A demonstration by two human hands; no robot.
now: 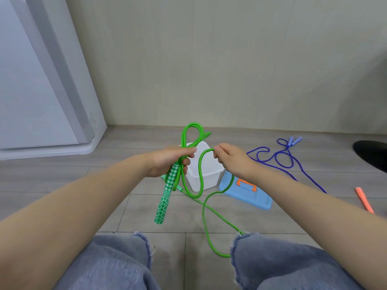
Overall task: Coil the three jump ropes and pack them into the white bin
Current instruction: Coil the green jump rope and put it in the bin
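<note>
On floor: two hands (196, 160), three ropes (201, 174), one bin (206, 176).

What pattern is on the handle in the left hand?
Green and white diamonds with a striped band on the handle, held by the left hand; head view.

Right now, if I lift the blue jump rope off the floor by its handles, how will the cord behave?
Probably floppy: the blue jump rope lies in loose curves on the floor, much as the green jump rope sags between the left hand and right hand. Its crossed loops may snag or tangle. It looks thin, so likely light.
</note>
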